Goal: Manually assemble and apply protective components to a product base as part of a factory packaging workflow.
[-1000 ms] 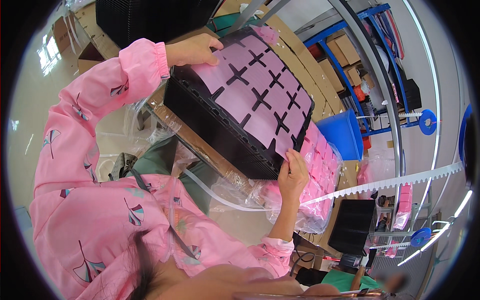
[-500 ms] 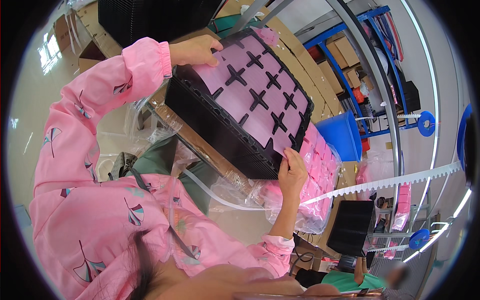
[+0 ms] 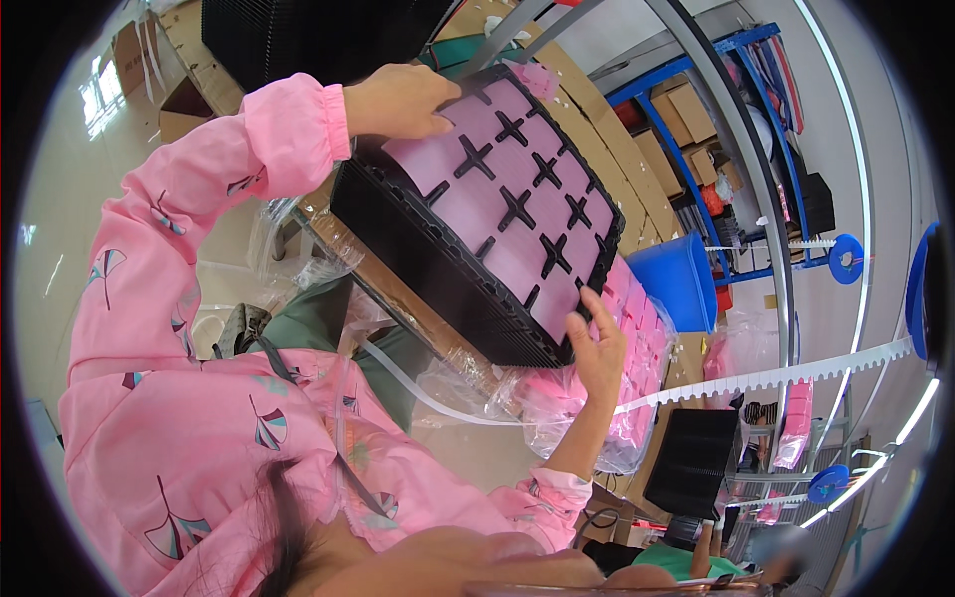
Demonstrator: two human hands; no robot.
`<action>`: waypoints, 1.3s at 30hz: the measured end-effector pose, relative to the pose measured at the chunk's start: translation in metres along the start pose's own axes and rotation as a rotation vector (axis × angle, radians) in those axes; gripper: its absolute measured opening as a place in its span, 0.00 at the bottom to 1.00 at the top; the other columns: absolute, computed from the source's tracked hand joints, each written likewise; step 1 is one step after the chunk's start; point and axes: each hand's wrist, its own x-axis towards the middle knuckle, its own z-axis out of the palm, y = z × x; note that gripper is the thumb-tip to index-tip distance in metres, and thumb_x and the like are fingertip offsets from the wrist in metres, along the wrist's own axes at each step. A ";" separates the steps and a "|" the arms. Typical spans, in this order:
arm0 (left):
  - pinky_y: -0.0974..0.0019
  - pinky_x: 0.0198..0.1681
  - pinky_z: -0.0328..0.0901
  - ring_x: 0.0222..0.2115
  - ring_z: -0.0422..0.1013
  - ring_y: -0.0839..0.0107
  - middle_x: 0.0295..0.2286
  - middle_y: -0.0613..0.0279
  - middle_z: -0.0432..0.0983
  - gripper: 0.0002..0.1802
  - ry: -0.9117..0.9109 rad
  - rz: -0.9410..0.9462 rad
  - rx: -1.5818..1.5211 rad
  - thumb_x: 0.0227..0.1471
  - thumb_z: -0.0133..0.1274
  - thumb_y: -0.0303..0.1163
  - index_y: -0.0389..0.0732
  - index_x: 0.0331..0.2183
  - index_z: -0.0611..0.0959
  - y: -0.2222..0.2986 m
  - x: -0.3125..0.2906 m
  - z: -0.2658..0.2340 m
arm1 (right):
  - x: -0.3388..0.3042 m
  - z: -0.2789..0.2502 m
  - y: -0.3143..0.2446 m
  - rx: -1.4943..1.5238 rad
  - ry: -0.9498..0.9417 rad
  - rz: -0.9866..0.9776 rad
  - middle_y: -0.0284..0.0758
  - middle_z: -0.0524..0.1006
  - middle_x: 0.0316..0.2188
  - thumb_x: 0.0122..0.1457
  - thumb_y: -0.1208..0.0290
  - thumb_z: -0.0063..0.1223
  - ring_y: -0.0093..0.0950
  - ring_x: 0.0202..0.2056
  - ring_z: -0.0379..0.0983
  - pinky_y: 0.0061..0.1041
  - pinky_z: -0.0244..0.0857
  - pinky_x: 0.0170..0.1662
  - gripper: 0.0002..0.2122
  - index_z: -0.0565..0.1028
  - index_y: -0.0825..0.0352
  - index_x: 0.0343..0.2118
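Pink sheet (image 3: 477, 203) lies over the top of a black tray stack (image 3: 438, 287), its long axis running from the upper left, by the person's left hand (image 3: 403, 102), down to the lower right, by the right hand (image 3: 602, 348). One short end points to the upper left, the other to the lower right, and the long sides follow the long sides of the stack. From where I stand, black crosses (image 3: 516, 208) show in rows across it, and a dark notched rim frames it. The left hand comes over the upper-left end with its fingers at the sheet's short edge; I cannot tell whether they pinch it or only rest there. At the lower-right corner the right hand has its thumb and forefinger spread apart, the tips by the rim and nothing clamped between them. The stack sits tilted in view on a brown tabletop (image 3: 632, 184). Just beyond its lower-right end lie pink pieces (image 3: 642, 343) under clear plastic, with a blue bin (image 3: 676, 284) next to them. A white toothed strip (image 3: 776, 383) stretches off to the right, and a person in green (image 3: 676, 560) is farther back.
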 end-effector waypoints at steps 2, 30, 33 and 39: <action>0.65 0.39 0.65 0.34 0.71 0.60 0.33 0.47 0.74 0.25 0.042 0.008 0.187 0.44 0.52 0.39 0.32 0.41 0.73 -0.003 0.003 0.003 | 0.022 0.006 0.006 0.032 0.022 -0.002 0.45 0.69 0.46 0.55 0.66 0.49 0.36 0.48 0.65 0.25 0.56 0.51 0.19 0.68 0.75 0.44; 0.59 0.51 0.54 0.49 0.58 0.54 0.48 0.44 0.61 0.45 -0.361 0.246 0.087 0.47 0.33 0.65 0.28 0.44 0.69 -0.020 0.150 0.087 | 0.174 0.027 0.091 -0.574 -0.101 -0.055 0.53 0.59 0.52 0.59 0.47 0.25 0.44 0.55 0.52 0.33 0.45 0.58 0.32 0.62 0.76 0.49; 0.60 0.52 0.52 0.50 0.56 0.53 0.48 0.42 0.60 0.45 -0.271 0.238 0.120 0.46 0.35 0.64 0.27 0.46 0.67 -0.027 0.155 0.095 | 0.180 0.030 0.093 -0.602 -0.133 -0.066 0.54 0.57 0.53 0.58 0.46 0.25 0.45 0.56 0.50 0.35 0.43 0.58 0.33 0.61 0.76 0.50; 0.61 0.56 0.45 0.54 0.51 0.52 0.51 0.40 0.54 0.48 -0.225 0.245 0.129 0.46 0.34 0.65 0.27 0.50 0.61 -0.025 0.161 0.103 | 0.184 0.031 0.101 -0.701 -0.125 0.034 0.55 0.52 0.55 0.57 0.43 0.24 0.45 0.58 0.45 0.37 0.40 0.58 0.35 0.56 0.76 0.53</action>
